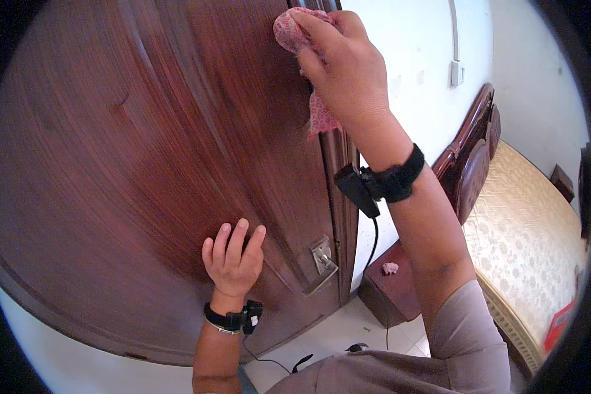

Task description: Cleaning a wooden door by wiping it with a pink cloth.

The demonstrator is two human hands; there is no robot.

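Note:
A dark reddish-brown wooden door (144, 144) fills the left and middle of the head view. High up by its right edge, my right hand (348, 69) is closed around a pink patterned cloth (289, 31), pressing it to the door's edge. A loose end of the cloth hangs below the palm. Lower down, my left hand (235, 257) rests against the door panel with its fingers spread, holding nothing. To the right of that hand is a metal door handle (322, 262). Both wrists wear black straps with small devices and cables.
Right of the door stands a brown cabinet (391, 289) with a small crumpled pink thing (390, 268) on top. Beyond it is a bed with a pale patterned mattress (519, 217) and a dark headboard (473, 164). A wall switch (458, 73) and light floor tiles also show.

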